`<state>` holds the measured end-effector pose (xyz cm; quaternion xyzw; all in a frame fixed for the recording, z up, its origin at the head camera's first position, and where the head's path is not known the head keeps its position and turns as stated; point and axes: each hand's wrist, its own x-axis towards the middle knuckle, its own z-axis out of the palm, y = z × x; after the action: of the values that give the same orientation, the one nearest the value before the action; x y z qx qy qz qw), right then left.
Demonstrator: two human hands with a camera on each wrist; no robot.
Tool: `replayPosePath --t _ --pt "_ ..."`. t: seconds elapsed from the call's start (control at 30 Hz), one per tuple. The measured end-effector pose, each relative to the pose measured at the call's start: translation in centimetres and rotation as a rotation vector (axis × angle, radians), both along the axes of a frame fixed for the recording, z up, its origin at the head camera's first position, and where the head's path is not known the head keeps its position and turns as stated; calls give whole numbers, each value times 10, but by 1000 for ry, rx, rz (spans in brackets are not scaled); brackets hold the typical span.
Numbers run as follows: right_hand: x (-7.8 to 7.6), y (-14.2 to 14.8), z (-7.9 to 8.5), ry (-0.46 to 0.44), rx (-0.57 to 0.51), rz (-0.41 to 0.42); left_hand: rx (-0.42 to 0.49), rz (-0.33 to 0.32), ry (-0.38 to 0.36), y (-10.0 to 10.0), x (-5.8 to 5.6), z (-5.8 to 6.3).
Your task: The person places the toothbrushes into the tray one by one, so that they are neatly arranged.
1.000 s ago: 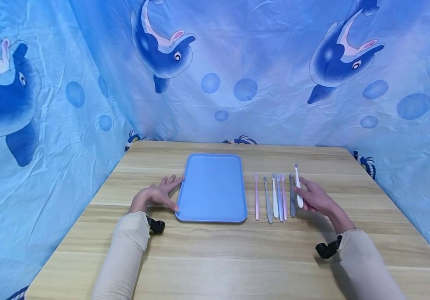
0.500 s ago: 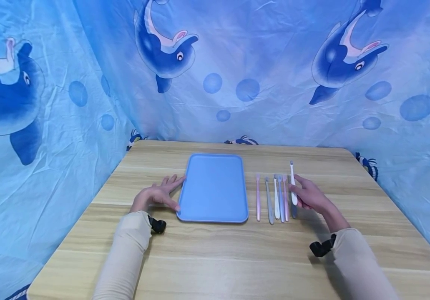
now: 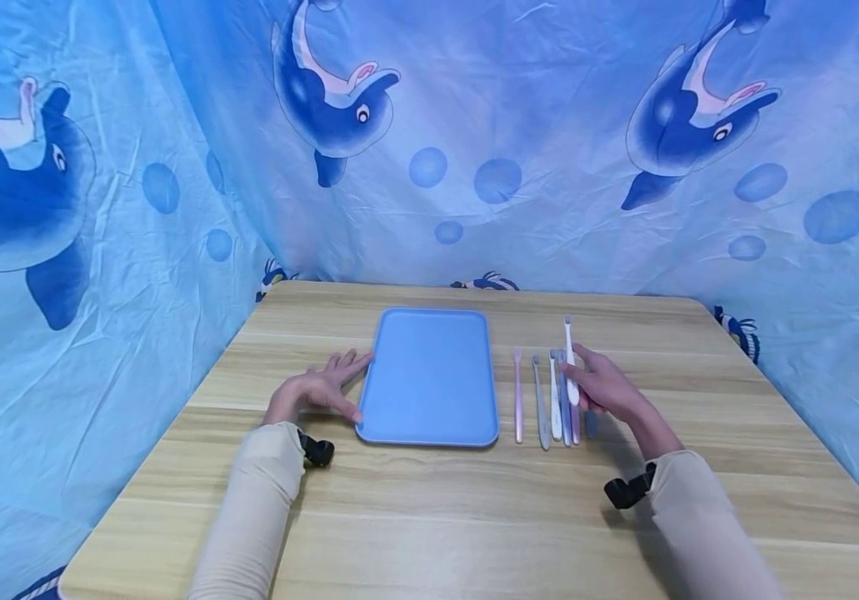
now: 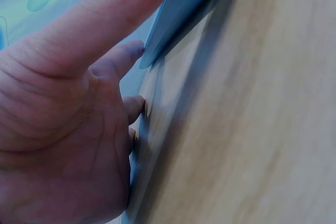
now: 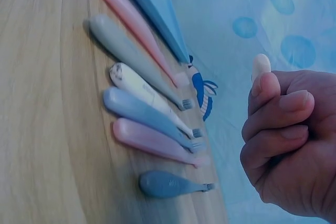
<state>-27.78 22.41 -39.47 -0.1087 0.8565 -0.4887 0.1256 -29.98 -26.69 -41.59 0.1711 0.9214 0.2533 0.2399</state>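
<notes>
In the head view my right hand (image 3: 600, 385) pinches a white toothbrush (image 3: 571, 367), bristle end up and away, above the right part of a row of toothbrushes. The row on the table holds a pink toothbrush (image 5: 136, 24), a grey-green one (image 5: 134, 59), a white one (image 5: 149, 95), a blue one (image 5: 144, 114), a second pink one (image 5: 152, 142) and a dark grey-blue one (image 5: 170, 183). My left hand (image 3: 322, 389), fingers spread, touches the left edge of a blue tray (image 3: 429, 375) with thumb and fingertips.
A wooden table (image 3: 414, 517) carries everything. Behind and beside it hangs a blue curtain (image 3: 549, 242) printed with dolphins and bubbles. The toothbrush row lies just right of the tray, with bare wood in front of both.
My right hand has moved left with the white toothbrush, from the right end of the row to above its right-hand brushes. The left hand stays at the tray's edge.
</notes>
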Motion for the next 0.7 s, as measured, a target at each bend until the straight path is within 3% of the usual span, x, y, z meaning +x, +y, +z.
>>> replayPosePath --t 0.7 --pt "-8 -38 11 -16 -3 26 -1 -1 -9 -2 -1 -2"
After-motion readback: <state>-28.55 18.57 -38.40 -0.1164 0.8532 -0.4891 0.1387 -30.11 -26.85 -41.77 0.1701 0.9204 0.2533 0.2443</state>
